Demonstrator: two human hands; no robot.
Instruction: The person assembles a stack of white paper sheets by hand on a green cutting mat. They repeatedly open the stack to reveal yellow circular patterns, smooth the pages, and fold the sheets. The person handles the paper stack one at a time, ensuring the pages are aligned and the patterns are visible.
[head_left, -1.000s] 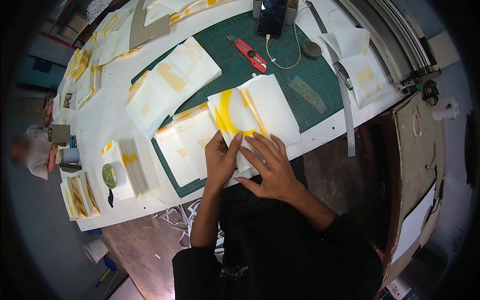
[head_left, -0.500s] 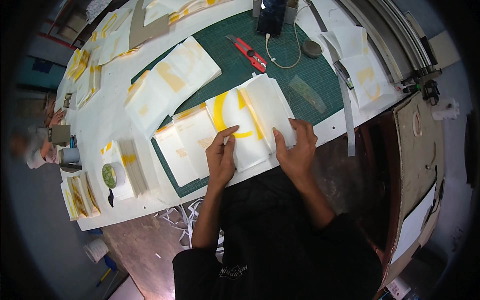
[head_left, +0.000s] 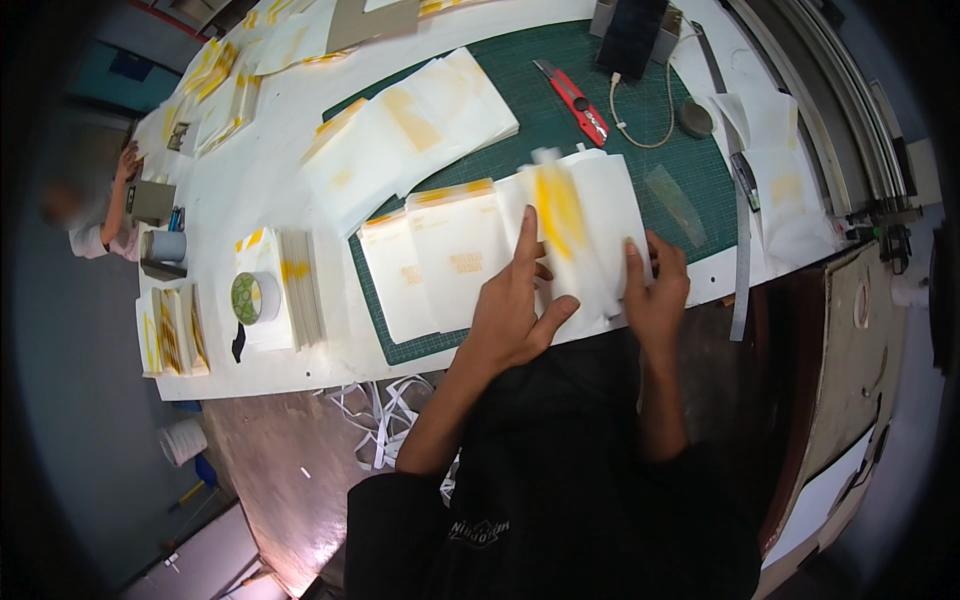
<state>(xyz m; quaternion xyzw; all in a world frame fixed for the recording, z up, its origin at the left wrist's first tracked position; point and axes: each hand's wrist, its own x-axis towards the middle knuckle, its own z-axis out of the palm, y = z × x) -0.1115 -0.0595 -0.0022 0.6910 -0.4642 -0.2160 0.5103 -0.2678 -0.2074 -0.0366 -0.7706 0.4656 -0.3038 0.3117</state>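
A white folded paper piece [head_left: 612, 190] with a yellow-printed flap [head_left: 558, 215] lies in front of me on the green cutting mat [head_left: 545, 110]; the flap is blurred by motion. My left hand [head_left: 515, 315] is at the flap's left side, index finger stretched up along it and thumb spread away. The right edge of the paper is between the thumb and fingers of my right hand [head_left: 657, 292]. Just left of it lie overlapping white printed paper pieces [head_left: 455, 245] with yellow top edges. Beyond them rests a larger fanned stack of white sheets [head_left: 430, 115].
A red cutter [head_left: 575, 100], a phone [head_left: 632, 40] with a cable, and a round dark object [head_left: 694, 120] are toward the back. A steel ruler [head_left: 741, 270] lies right. Left are a tape roll [head_left: 254, 298] on a paper stack and another person's hand [head_left: 128, 160].
The view has shifted, so the table appears further right. My left hand has gone from pinching the printed paper to stretched fingers, and the yellow-printed part has swung up and narrowed. My right hand stays at the right edge.
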